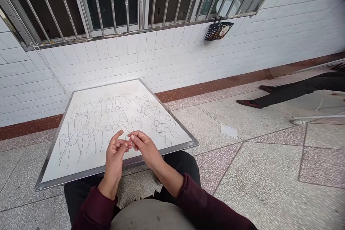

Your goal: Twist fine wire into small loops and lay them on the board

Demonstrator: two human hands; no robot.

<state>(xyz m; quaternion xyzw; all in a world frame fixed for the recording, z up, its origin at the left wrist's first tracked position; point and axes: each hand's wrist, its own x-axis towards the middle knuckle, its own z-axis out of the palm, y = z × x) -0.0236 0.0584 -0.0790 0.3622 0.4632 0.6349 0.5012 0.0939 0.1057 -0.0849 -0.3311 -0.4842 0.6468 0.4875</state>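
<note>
Just above the near edge of a white board [102,90], my left hand [116,151] and my right hand [142,145] meet at the fingertips. Both are closed in a pinch on a thin dark wire, mostly hidden by the fingers. My left index finger is raised. Laid out on the board in rows are several wire loops with long tails [81,135]. To the right lie several wires bent into double loops [157,128], some overlapping.
The metal-framed board rests over my knees, its far edge by a white tiled wall [129,57]. A dark patterned bag [215,31] hangs from the barred window. At right, another person's legs [291,88] stretch across the floor near a white paper [229,131].
</note>
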